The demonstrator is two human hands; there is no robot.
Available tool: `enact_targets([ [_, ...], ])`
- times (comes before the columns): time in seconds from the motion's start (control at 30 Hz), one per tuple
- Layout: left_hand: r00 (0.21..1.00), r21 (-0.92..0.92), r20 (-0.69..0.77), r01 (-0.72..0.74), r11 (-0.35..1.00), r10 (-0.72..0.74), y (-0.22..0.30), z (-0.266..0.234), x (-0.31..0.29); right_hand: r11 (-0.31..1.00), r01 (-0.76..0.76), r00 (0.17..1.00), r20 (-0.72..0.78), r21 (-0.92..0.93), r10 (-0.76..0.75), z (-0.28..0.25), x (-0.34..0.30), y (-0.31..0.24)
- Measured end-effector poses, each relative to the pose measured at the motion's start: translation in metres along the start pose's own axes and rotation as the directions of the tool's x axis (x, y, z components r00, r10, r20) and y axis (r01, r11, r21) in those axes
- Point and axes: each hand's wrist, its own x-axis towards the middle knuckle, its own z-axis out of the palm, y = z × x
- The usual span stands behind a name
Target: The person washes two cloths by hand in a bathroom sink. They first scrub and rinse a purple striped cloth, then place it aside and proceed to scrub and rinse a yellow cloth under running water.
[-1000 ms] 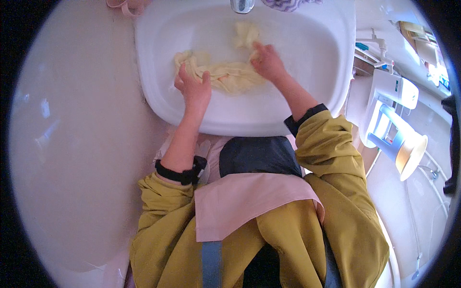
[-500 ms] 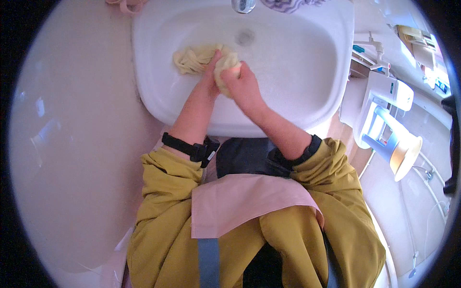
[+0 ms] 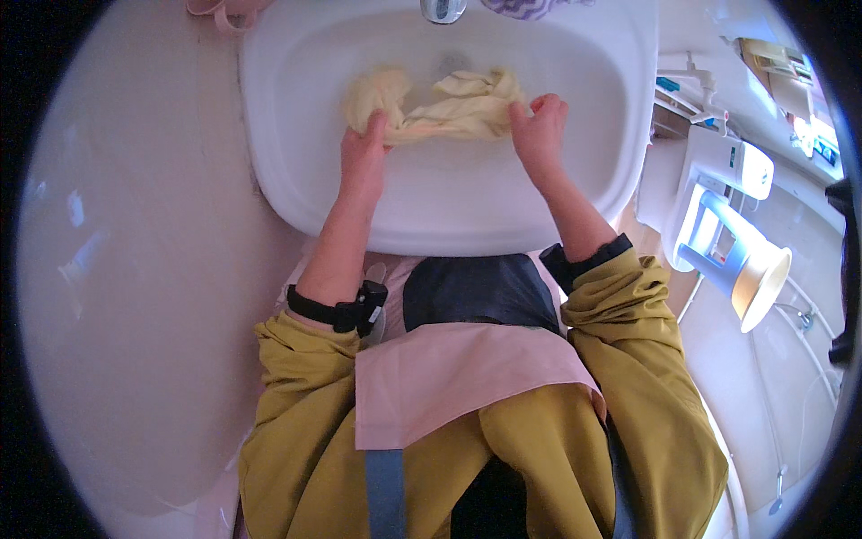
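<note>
A wet-looking pale yellow cloth (image 3: 462,112) is stretched sideways between my hands, low over the white sink (image 3: 431,211). My left hand (image 3: 366,148) grips its left end, where a bunched, slightly blurred part rises above my thumb. At the right end, my right hand (image 3: 540,130) pinches the cloth between thumb and curled fingers. Loose folds hang and bulge on the far side, partly covering the drain (image 3: 452,63).
The chrome tap (image 3: 444,9) stands at the sink's far edge, beside a purple-and-white patterned cloth (image 3: 525,7). Something pink (image 3: 224,13) lies at the far left. Rightward are a white-and-blue stool (image 3: 732,256) and white pipes (image 3: 705,85).
My hands were close together, squeezing the bunched cloth. They have moved apart, the right one going rightward, and the cloth is now spread between them.
</note>
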Motion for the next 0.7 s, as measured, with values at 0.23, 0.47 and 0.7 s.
enact_targets([
  [0.23,0.987,0.280,-0.114,0.138,0.950,-0.109,-0.035,-0.033,0.016,0.846,0.515,0.857,0.097,-0.141,-0.506,0.061,0.041,0.050],
  [0.47,0.937,0.336,-0.347,0.156,0.929,-0.032,-0.044,-0.029,0.014,0.796,0.450,0.873,0.388,-0.404,-0.296,0.046,0.034,-0.011],
  [0.7,0.796,-0.306,0.200,0.604,0.736,-0.571,-0.032,0.009,0.030,0.985,-0.057,0.930,0.367,0.164,-0.008,0.072,-0.022,-0.032],
])
